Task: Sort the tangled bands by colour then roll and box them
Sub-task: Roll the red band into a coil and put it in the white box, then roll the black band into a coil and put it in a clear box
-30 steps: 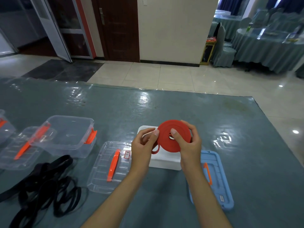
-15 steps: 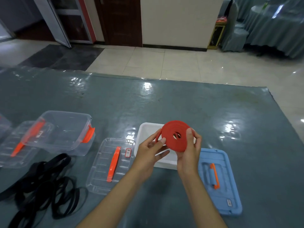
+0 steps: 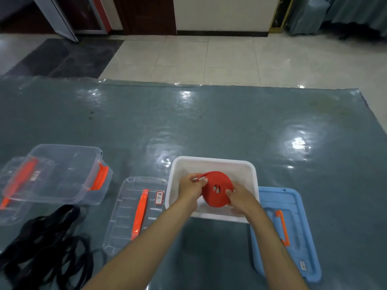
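Red flat band wound into a tight disc-shaped roll (image 3: pixel 217 189), held between both hands over the inside of the white rectangular plastic box (image 3: pixel 213 162). Left hand (image 3: pixel 190 188) curled on the roll's upper left edge, pinching the loose outer end of the band. Right hand (image 3: pixel 243 197) gripping the lower right edge, fingers curled round the rim. Roll tilted, flat face toward the camera, small gap at its centre. Just beside the right hand: blue plastic lid with orange handle (image 3: pixel 291 233), lying flat. Left of the left hand: clear ribbed lid with orange handle (image 3: pixel 136 214). Farther left: clear plastic box with orange latch (image 3: pixel 65 174), then a tangled heap of black bands (image 3: pixel 46 243). Glossy grey-green table cover (image 3: pixel 209 126) under everything.
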`<state>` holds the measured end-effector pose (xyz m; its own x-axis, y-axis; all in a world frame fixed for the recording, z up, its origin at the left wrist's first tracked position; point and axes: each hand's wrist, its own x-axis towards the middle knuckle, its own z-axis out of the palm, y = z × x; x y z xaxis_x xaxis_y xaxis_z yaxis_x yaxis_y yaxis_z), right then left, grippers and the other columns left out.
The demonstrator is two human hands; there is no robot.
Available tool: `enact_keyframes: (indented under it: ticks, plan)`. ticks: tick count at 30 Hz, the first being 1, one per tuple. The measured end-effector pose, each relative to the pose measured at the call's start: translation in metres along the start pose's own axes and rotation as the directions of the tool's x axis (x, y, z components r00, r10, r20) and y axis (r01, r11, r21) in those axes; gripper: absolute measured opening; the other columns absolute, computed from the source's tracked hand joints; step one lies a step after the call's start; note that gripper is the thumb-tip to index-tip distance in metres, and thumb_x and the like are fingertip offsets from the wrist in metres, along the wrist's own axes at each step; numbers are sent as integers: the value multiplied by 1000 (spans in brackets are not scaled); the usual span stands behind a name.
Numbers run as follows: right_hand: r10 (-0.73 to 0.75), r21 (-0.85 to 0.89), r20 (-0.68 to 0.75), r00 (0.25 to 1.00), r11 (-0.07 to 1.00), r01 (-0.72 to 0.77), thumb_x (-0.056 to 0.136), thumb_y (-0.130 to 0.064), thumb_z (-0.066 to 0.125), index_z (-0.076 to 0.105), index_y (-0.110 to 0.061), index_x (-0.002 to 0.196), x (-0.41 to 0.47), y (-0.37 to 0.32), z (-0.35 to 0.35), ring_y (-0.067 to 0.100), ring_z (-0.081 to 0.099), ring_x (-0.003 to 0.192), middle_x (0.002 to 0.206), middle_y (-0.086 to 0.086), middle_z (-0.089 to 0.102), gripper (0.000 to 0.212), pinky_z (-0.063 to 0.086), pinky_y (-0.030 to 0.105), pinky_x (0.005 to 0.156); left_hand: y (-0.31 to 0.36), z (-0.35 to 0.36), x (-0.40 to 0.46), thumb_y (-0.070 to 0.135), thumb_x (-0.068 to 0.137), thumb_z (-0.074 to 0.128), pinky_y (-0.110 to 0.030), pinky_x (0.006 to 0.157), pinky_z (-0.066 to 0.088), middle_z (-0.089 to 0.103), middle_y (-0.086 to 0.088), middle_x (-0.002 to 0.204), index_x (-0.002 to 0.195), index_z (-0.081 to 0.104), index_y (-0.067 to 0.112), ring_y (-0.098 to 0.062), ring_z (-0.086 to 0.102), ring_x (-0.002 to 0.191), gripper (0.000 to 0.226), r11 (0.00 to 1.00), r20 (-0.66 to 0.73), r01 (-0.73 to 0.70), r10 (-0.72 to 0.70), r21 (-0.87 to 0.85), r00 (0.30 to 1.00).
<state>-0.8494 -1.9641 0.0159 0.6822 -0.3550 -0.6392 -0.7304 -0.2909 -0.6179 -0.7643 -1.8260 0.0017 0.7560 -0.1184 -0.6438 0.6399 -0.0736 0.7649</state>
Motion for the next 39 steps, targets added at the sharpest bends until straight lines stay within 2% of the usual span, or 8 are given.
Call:
enact_keyframes:
  ticks: [6, 10, 15, 23, 25, 30, 36, 39]
  plan:
    - [105, -27, 58, 993, 994, -104, 107, -19, 53, 63, -1, 132, 38, 10, 5, 39, 69, 113, 125, 22, 70, 32, 55, 53, 102, -15, 12, 41, -4, 95, 71, -53, 98, 60, 72, -15, 104, 93, 70, 11, -29, 68, 95, 15, 982, -59, 154, -149, 109, 987]
    - [181, -11, 82, 980, 984, -181, 108, -28, 55, 66, -4, 124, 54, 18, 14, 26, 71, 85, 109, 14, 71, 31, 60, 31, 67, -25, 13, 58, -6, 96, 71, -36, 71, 56, 70, -13, 91, 89, 67, 9, -25, 66, 80, 16, 972, -90, 205, -195, 115, 977]
    - [169, 62, 99, 981, 983, -175, 107, -27, 53, 67, -4, 122, 67, 19, 28, 39, 73, 101, 112, 21, 73, 30, 59, 55, 95, -32, 18, 72, -10, 93, 72, -46, 99, 58, 70, -18, 104, 113, 71, -8, -29, 66, 100, 21, 984, -149, 112, -91, 138, 985]
    - [75, -132, 60, 995, 989, -66, 105, -26, 57, 62, -6, 128, 49, 7, 22, 27, 66, 101, 122, 13, 67, 30, 55, 38, 92, -24, 11, 75, -1, 88, 79, -37, 88, 58, 73, -15, 101, 98, 68, 4, -30, 72, 100, 16, 907, -123, 20, 35, 421, 992]
    - [-80, -132, 17, 997, 988, 82, 103, -18, 58, 56, -17, 145, 32, -1, 16, 26, 64, 116, 133, 9, 65, 42, 49, 32, 97, -15, 9, 65, 2, 91, 72, -33, 80, 53, 67, -12, 100, 110, 61, 1, -33, 71, 104, 22, 824, -48, -48, 90, 564, 995]
    - [-352, 74, -50, 935, 932, 355, 102, -16, 66, 65, -43, 116, -26, -8, -2, 8, 67, 107, 107, -22, 66, 31, 46, 5, 86, 3, -12, 2, 10, 98, 62, -30, 81, 49, 69, -4, 108, 113, 66, 10, -25, 67, 103, 15, 494, 211, -380, 363, 782, 908]
    - [-611, -239, -187, 769, 788, 567, 103, -19, 63, 72, -27, 122, -90, 4, 10, 14, 68, 101, 117, -11, 72, 22, 56, 37, 91, 15, -73, -92, 19, 98, 60, -42, 79, 54, 71, -1, 107, 114, 70, 21, -28, 66, 99, 19, -152, 520, -544, 580, 825, 627]
    - [-686, -315, -183, 704, 720, 619, 102, -18, 65, 74, -24, 116, -109, 7, 29, 15, 68, 101, 114, -9, 72, 18, 56, 39, 90, 7, -113, -122, 17, 98, 58, -45, 94, 51, 69, -2, 106, 110, 69, 21, -31, 65, 104, 17, -274, 524, -452, 551, 849, 650]
